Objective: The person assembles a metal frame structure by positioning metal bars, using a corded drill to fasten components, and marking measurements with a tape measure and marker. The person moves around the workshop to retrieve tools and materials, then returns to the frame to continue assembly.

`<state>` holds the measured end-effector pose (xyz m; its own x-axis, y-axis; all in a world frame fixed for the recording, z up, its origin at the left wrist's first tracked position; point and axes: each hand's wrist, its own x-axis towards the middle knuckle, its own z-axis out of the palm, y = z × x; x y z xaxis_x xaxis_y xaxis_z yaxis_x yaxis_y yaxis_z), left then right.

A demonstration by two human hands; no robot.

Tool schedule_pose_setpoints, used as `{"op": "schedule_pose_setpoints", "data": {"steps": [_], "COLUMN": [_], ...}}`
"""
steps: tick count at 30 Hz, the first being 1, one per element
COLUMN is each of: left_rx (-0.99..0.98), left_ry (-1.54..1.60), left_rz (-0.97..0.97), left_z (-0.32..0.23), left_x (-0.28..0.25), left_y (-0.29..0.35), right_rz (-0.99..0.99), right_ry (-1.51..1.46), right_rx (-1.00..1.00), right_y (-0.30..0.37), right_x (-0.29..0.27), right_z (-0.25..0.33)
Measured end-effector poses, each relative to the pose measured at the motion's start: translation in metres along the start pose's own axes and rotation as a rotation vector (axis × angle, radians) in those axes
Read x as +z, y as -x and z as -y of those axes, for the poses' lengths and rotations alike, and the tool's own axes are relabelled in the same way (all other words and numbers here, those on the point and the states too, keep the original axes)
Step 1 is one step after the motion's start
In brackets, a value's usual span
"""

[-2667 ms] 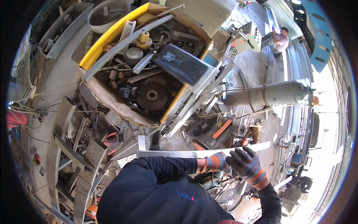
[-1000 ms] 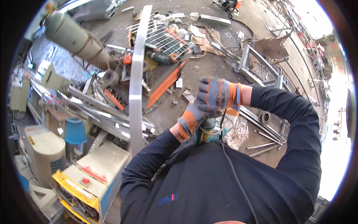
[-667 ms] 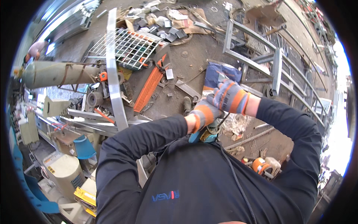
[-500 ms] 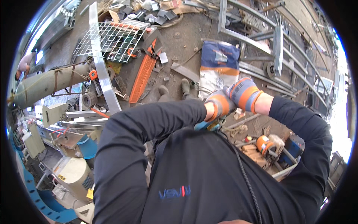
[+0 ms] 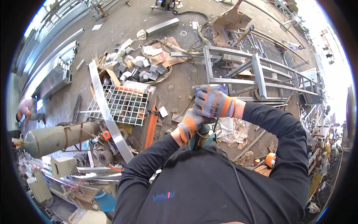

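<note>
Both my hands wear grey and orange work gloves and are drawn together just in front of my chest. My left hand [image 5: 189, 124] is closed at the dark upper end of a teal power tool [image 5: 201, 137], whose exact kind I cannot make out. Lying over and slightly beyond it, my right hand [image 5: 213, 103] has its fingers curled, knuckles up, around the same end. The gloves cover most of the grip. Below them, the tool's teal body shows close against my dark top. Behind the right glove, a blue bag [image 5: 223, 89] is largely hidden.
A white wire grid [image 5: 123, 102] and a long metal strip [image 5: 106, 106] lie ahead left, near an orange bar [image 5: 151, 128]. Cut metal tube pieces [image 5: 143, 69] are heaped beyond. A welded metal frame [image 5: 257, 74] stands ahead right. Left are a gas cylinder [image 5: 56, 140] and a bending person [image 5: 28, 110].
The view has tilted up, showing more of the floor ahead. My hands sit further left in the picture, and the right glove now covers much of the blue bag.
</note>
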<state>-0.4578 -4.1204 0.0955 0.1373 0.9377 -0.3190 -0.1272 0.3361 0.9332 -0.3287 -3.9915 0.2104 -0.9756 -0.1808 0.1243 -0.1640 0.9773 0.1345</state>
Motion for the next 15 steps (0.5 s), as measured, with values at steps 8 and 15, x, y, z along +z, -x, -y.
{"op": "schedule_pose_setpoints", "data": {"steps": [8,15], "left_rx": [-0.038,0.027], "left_ry": [0.233,0.077], "left_rz": [-0.111,-0.193], "left_z": [-0.005,-0.025], "left_x": [-0.081,-0.159], "left_y": [-0.086,-0.277], "right_rz": [0.17,0.024], "right_ry": [0.054,-0.116], "right_rx": [0.072,0.093], "right_y": [-0.061,-0.063], "right_x": [0.038,0.147], "right_z": [-0.099,-0.302]}}
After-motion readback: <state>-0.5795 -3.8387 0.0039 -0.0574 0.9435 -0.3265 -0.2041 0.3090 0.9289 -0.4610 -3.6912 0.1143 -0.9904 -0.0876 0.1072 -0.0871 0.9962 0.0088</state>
